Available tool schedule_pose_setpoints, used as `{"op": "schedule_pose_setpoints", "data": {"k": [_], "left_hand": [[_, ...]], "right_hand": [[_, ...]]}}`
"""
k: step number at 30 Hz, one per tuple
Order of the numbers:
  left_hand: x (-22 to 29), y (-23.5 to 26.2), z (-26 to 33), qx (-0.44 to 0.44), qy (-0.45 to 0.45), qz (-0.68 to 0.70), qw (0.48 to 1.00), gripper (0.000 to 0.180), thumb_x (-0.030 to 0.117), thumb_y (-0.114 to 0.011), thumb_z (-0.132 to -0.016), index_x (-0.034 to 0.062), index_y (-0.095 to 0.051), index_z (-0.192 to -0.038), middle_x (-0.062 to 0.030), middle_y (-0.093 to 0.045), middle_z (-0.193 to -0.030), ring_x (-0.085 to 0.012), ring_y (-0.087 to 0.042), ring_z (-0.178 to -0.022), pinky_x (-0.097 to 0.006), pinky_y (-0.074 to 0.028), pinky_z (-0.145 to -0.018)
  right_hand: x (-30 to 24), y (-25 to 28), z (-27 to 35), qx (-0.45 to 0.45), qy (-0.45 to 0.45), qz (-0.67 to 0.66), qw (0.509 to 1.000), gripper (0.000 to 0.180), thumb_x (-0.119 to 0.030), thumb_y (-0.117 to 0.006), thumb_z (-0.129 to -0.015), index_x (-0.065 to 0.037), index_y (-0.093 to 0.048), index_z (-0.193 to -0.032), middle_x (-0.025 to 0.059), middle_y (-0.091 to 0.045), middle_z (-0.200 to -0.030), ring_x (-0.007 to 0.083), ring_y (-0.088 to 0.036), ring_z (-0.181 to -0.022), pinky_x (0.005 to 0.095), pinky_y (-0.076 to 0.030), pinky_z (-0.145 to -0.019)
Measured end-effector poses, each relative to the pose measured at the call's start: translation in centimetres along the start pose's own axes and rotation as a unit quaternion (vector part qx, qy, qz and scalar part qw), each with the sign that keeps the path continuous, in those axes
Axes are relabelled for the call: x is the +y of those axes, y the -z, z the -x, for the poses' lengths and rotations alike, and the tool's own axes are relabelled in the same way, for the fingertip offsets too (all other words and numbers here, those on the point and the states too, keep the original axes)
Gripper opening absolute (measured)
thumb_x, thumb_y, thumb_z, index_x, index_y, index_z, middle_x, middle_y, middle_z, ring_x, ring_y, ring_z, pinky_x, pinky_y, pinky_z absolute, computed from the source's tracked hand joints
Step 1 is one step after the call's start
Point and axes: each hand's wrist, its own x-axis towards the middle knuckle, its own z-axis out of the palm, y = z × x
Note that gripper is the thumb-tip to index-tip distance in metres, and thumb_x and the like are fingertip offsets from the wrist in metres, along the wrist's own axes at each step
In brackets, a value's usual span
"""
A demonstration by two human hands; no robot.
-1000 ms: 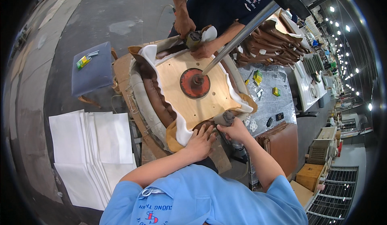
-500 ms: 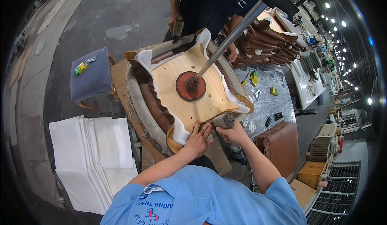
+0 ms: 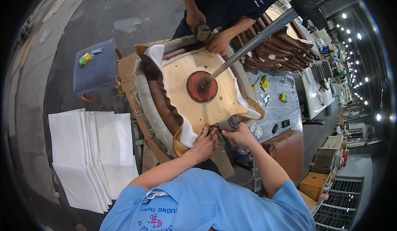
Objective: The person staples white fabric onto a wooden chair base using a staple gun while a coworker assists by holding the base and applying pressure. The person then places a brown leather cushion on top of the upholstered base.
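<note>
A plywood seat panel point(image 3: 186, 82) lies with brown leather point(image 3: 159, 94) and white padding point(image 3: 188, 136) around its edges. At the near edge my left hand point(image 3: 205, 143) lies with fingers stretched over the folded leather, pressing it against the wood. Just right of it my right hand point(image 3: 242, 136) is closed around a grey staple gun point(image 3: 230, 123), its nose at the same near edge. A red round clamp plate point(image 3: 202, 86) on a slanted metal rod point(image 3: 256, 43) bears down on the panel's middle.
Across the panel a co-worker's hand holds another staple gun point(image 3: 203, 31); their other hand point(image 3: 218, 43) rests on the far edge. Folded white sheets point(image 3: 91, 156) lie at left, below a blue-grey cushioned stool point(image 3: 95, 67). At right, a plastic-covered table point(image 3: 285, 90) carries small boxes and brown leather pieces point(image 3: 285, 152).
The co-worker's staple gun has moved right along the far edge, and their other hand has come onto that edge, where the leather now lies folded. My hands stay at the near edge.
</note>
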Motion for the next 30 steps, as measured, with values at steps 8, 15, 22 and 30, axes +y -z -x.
{"op": "schedule_pose_setpoints", "data": {"k": [8,15,22,30], "left_hand": [[-0.2,-0.3,0.2,0.001,-0.015,-0.056,0.998,0.058,0.041,-0.066,-0.100,0.0001,-0.061,-0.142,-0.0186,-0.056,-0.156,-0.0478,-0.036,-0.154,-0.059,-0.036,-0.114],[-0.4,0.3,0.7,0.040,-0.066,-0.046,0.996,0.058,0.037,-0.070,-0.098,-0.0017,-0.061,-0.141,-0.0215,-0.057,-0.154,-0.0486,-0.039,-0.151,-0.059,-0.032,-0.121],[1.4,0.0,0.7,0.034,-0.034,-0.058,0.997,0.065,0.036,-0.070,-0.099,-0.0049,-0.055,-0.147,-0.0268,-0.050,-0.158,-0.0489,-0.037,-0.153,-0.060,-0.026,-0.127],[3.2,-1.2,-1.2,0.033,0.066,-0.136,0.988,0.072,0.043,-0.067,-0.099,-0.0026,-0.053,-0.152,-0.0220,-0.052,-0.159,-0.0511,-0.037,-0.152,-0.062,-0.027,-0.125]], "right_hand": [[-0.2,-0.4,-0.2,0.029,-0.006,0.019,0.999,0.034,-0.026,-0.086,-0.089,0.002,-0.071,-0.104,0.0063,-0.068,-0.073,0.0149,-0.064,-0.054,0.0324,-0.051,-0.051],[6.0,-0.3,5.0,0.145,0.065,-0.152,0.975,0.023,-0.017,-0.083,-0.093,0.000,-0.071,-0.104,0.0034,-0.069,-0.078,0.0129,-0.066,-0.062,0.0311,-0.053,-0.057],[16.0,-0.1,7.4,0.249,-0.049,-0.257,0.933,0.032,-0.013,-0.083,-0.093,-0.002,-0.071,-0.120,0.0042,-0.070,-0.086,0.0143,-0.065,-0.068,0.0329,-0.053,-0.060],[27.4,7.6,1.6,0.274,-0.118,-0.365,0.882,0.025,-0.009,-0.086,-0.087,-0.006,-0.075,-0.110,0.0020,-0.070,-0.081,0.0158,-0.064,-0.064,0.0346,-0.051,-0.056]]}}
